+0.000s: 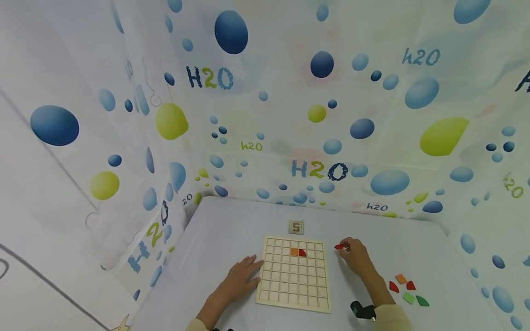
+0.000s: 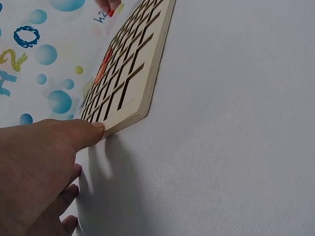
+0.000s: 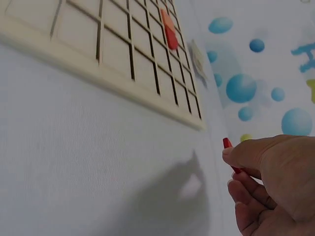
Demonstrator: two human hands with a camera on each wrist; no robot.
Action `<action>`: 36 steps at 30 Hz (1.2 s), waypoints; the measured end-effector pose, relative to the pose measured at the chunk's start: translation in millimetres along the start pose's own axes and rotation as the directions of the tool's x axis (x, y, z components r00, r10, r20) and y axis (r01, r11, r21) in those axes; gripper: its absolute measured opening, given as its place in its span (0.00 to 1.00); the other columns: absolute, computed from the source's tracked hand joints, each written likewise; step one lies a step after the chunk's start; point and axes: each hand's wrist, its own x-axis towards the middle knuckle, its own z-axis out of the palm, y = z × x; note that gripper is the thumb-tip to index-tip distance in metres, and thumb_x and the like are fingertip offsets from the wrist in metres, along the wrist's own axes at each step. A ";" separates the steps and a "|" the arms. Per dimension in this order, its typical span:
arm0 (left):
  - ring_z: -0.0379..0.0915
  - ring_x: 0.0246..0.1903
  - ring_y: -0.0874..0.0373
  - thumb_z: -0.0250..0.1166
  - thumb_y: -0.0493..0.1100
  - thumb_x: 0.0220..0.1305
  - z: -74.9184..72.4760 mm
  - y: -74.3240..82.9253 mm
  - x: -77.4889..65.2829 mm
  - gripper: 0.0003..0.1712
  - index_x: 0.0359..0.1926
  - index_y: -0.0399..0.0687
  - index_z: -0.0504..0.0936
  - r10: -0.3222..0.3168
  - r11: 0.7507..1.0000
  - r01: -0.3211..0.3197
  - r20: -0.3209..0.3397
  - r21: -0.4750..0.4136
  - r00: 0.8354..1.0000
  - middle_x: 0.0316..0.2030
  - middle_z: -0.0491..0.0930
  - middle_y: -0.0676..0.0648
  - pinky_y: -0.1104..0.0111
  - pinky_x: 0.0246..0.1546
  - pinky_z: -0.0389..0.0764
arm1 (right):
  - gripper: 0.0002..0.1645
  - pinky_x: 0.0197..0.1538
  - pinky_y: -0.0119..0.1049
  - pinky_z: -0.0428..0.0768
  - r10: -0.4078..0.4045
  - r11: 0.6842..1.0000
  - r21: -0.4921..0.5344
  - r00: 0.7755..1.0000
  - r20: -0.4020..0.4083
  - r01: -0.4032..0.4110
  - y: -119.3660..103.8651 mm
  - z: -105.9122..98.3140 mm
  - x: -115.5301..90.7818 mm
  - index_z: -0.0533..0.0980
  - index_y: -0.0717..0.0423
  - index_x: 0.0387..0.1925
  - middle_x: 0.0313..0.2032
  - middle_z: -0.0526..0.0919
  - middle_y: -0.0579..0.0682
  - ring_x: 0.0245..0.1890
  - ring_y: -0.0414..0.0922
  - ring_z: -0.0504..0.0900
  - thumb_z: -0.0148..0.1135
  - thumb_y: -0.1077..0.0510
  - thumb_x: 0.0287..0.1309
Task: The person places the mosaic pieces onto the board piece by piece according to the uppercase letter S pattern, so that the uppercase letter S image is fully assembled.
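A pale wooden grid board lies on the white table. Two tiles sit side by side in its upper rows: an orange square and a red quarter-round tile. My left hand rests at the board's left edge with fingers spread; in the left wrist view its thumb touches the board's edge. To the right of the board, my right hand pinches another red tile between thumb and fingers, raised over the table as its shadow shows.
Right of my right forearm lie several loose tiles, among them an orange square, a light green square and a dark green tile. A small patterned card marked like a 5 lies behind the board. A printed curtain surrounds the table.
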 end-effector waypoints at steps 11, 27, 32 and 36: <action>0.60 0.77 0.35 0.64 0.51 0.75 0.5 1.4 -2.0 0.32 0.76 0.50 0.72 0.000 1.000 0.000 -0.010 -0.008 1.000 0.77 0.66 0.37 0.35 0.75 0.61 | 0.11 0.49 0.53 0.86 -0.131 0.986 0.110 0.989 0.075 0.122 -56.1 59.8 14.8 0.80 0.68 0.49 0.44 0.81 0.60 0.44 0.54 0.82 0.67 0.66 0.67; 0.58 0.79 0.37 0.64 0.52 0.75 2.0 1.9 -2.8 0.33 0.77 0.54 0.71 -0.033 0.999 0.033 -0.010 -0.020 0.999 0.78 0.65 0.39 0.38 0.78 0.59 | 0.07 0.39 0.44 0.84 -0.311 0.949 -0.005 0.937 0.157 0.316 -98.0 102.7 20.2 0.81 0.63 0.43 0.39 0.79 0.55 0.37 0.48 0.79 0.70 0.68 0.64; 0.58 0.78 0.36 0.64 0.52 0.75 1.7 1.7 -1.7 0.33 0.77 0.53 0.71 -0.027 0.999 0.027 -0.002 -0.027 1.000 0.78 0.65 0.38 0.37 0.77 0.59 | 0.06 0.39 0.43 0.80 -0.355 0.929 -0.051 0.920 0.165 0.368 -98.9 105.4 17.8 0.82 0.61 0.43 0.39 0.80 0.52 0.37 0.47 0.78 0.71 0.66 0.65; 0.58 0.78 0.35 0.64 0.51 0.75 0.5 1.9 -1.4 0.33 0.76 0.52 0.72 -0.023 0.999 0.023 -0.008 -0.031 1.000 0.78 0.65 0.37 0.36 0.77 0.59 | 0.04 0.40 0.47 0.81 -0.382 0.914 -0.077 0.910 0.159 0.397 -97.1 108.0 18.5 0.84 0.60 0.43 0.39 0.81 0.53 0.39 0.50 0.79 0.69 0.66 0.67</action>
